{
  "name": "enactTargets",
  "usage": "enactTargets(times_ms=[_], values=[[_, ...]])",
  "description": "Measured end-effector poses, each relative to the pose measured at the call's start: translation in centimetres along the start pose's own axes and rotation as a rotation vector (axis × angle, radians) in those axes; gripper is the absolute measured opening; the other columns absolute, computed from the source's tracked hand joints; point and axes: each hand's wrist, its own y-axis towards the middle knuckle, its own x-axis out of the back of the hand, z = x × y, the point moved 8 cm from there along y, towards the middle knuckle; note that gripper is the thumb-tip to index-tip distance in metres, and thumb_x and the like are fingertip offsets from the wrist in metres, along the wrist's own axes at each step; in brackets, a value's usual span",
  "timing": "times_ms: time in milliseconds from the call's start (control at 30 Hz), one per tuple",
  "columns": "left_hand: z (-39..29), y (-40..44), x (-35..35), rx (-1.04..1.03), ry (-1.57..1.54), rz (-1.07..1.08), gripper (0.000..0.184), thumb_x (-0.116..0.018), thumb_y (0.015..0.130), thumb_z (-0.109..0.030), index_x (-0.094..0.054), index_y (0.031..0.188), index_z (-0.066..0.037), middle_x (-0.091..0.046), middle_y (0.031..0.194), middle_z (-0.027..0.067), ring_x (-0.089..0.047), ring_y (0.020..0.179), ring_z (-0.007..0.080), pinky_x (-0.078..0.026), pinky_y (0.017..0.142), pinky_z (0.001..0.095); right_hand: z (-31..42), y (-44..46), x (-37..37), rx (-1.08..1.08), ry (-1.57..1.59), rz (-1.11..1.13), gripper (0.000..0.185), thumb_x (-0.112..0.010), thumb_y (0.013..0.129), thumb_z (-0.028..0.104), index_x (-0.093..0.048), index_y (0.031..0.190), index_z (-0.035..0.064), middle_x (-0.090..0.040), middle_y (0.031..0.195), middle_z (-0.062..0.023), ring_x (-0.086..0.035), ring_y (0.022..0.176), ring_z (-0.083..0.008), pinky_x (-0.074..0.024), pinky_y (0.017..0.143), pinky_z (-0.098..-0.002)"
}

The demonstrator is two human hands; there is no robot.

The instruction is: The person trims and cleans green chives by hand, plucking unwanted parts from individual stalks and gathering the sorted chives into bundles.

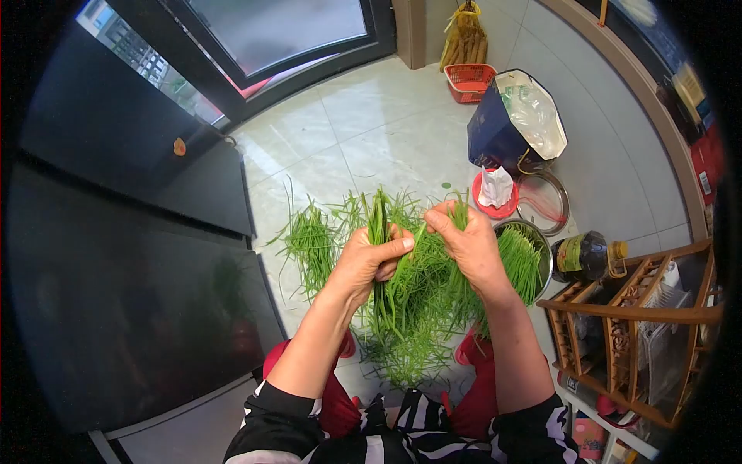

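The left hand has its fingers clamped round a bunch of greens; the right hand pinches stems above a pile on the floor. Rightward, a metal bowl holds more; farther, a red bowl holds white paper, a blue bag clear plastic.

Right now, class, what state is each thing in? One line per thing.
Left hand, closed round a bunch of greens
Right hand, pinching greens
Other greens, heaped loose on the floor
Bowl, holding greens
Bag, open, plastic inside
Tub, holding paper
Bottle, capped
Basket, upright
Fridge, shut
Door, unclear whether fully shut
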Motion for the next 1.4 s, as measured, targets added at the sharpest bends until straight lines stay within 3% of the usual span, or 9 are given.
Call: enactTargets(times_ms=[67, 200, 267, 400, 467, 700, 867, 1167, 1400], values=[[-0.1, 0.0, 0.1, 0.001, -0.017, -0.007, 0.014, -0.067, 0.079, -0.012, -0.058, 0.085, -0.003, -0.053, 0.061, -0.0001, -0.034, 0.04, 0.0043, -0.023, 0.039, 0.021, 0.6, -0.2, 0.6, 0.005, -0.104, -0.062, 0.022, -0.064, 0.086, 0.023, -0.061, 0.085, 0.0007, -0.06, 0.074, -0.0004, -0.052, 0.07, -0.0069, -0.0424, 0.066, -0.0231], [-0.7, 0.0, 0.1, -0.041, -0.016, -0.031, 0.012, -0.067, 0.08, -0.013, -0.058, 0.081, -0.005, -0.05, 0.059, -0.0027, -0.034, 0.04, 0.0038, -0.022, 0.04, 0.0205, 0.3, 0.0, 1.4, 0.033, -0.106, -0.113, 0.023, -0.063, 0.086, 0.024, -0.061, 0.082, 0.0014, -0.06, 0.073, -0.0009, -0.051, 0.068, -0.0076, -0.0422, 0.065, -0.0239], [-0.9, -0.1, 0.2, -0.07, -0.006, -0.05, 0.012, -0.067, 0.08, -0.013, -0.058, 0.078, -0.007, -0.046, 0.057, -0.0055, -0.032, 0.041, 0.0032, -0.022, 0.04, 0.0201, -0.6, 0.2, 3.2, -0.114, -0.142, -0.228, 0.024, -0.062, 0.087, 0.024, -0.061, 0.079, 0.0015, -0.059, 0.071, 0.0003, -0.051, 0.066, -0.0079, -0.0419, 0.063, -0.0247], [-1.3, -0.2, 0.8, -0.136, 0.061, -0.144, 0.01, -0.067, 0.08, -0.013, -0.059, 0.078, -0.007, -0.049, 0.059, -0.0056, -0.035, 0.044, 0.0023, -0.023, 0.041, 0.0194, -1.0, 0.0, 3.4, -0.187, -0.202, -0.165, 0.022, -0.063, 0.085, 0.022, -0.061, 0.077, 0.0014, -0.058, 0.069, 0.001, -0.05, 0.065, -0.0068, -0.0414, 0.062, -0.0246], [-1.2, -0.1, 0.9, -0.154, 0.077, -0.164, 0.01, -0.068, 0.079, -0.013, -0.06, 0.079, -0.008, -0.05, 0.06, -0.0057, -0.036, 0.045, 0.002, -0.024, 0.042, 0.0192, 0.8, 0.0, 1.6, 0.131, -0.117, -0.146, 0.02, -0.066, 0.083, 0.019, -0.061, 0.077, 0.0014, -0.056, 0.067, 0.0014, -0.049, 0.064, -0.0058, -0.0408, 0.06, -0.0242], [-1.2, 0.1, 0.6, -0.242, 0.229, -0.194, 0.011, -0.069, 0.078, -0.013, -0.061, 0.081, -0.006, -0.051, 0.06, -0.0052, -0.036, 0.044, 0.0021, -0.023, 0.04, 0.0194, 0.9, -0.6, -0.3, 0.069, -0.173, -0.022, 0.016, -0.067, 0.083, 0.017, -0.062, 0.08, 0.0023, -0.05, 0.065, 0.0052, -0.043, 0.061, -0.0042, -0.0363, 0.055, -0.023], [-1.1, 0.3, 0.9, -0.246, 0.267, -0.176, 0.01, -0.068, 0.078, -0.013, -0.06, 0.08, -0.007, -0.051, 0.06, -0.005, -0.037, 0.044, 0.0021, -0.024, 0.04, 0.0191, 1.4, -0.6, 0.2, 0.05, -0.372, -0.029, 0.023, -0.065, 0.083, 0.023, -0.061, 0.081, 0.0003, -0.056, 0.065, -0.0068, -0.049, 0.062, -0.0087, -0.0414, 0.059, -0.027], [-0.4, 0.0, 1.3, -0.078, 0.122, -0.118, 0.011, -0.067, 0.078, -0.015, -0.059, 0.079, -0.008, -0.054, 0.063, -0.0023, -0.036, 0.042, 0.0029, -0.023, 0.04, 0.0202, 1.2, 0.2, 4.5, 0.119, -0.309, -0.34, 0.023, -0.067, 0.082, 0.022, -0.061, 0.086, 0.0002, -0.062, 0.074, -0.0056, -0.054, 0.069, -0.0099, -0.0439, 0.065, -0.0278], [0.3, -0.1, 0.4, 0.017, -0.052, -0.018, 0.014, -0.066, 0.081, -0.017, -0.058, 0.084, -0.005, -0.057, 0.067, 0.0012, -0.034, 0.039, 0.0043, -0.025, 0.039, 0.0205, 0.9, -0.1, 0.8, 0.098, -0.086, -0.116, 0.017, -0.067, 0.082, 0.018, -0.063, 0.081, 0.0015, -0.062, 0.076, 0.0006, -0.052, 0.07, -0.0068, -0.043, 0.064, -0.0243]])
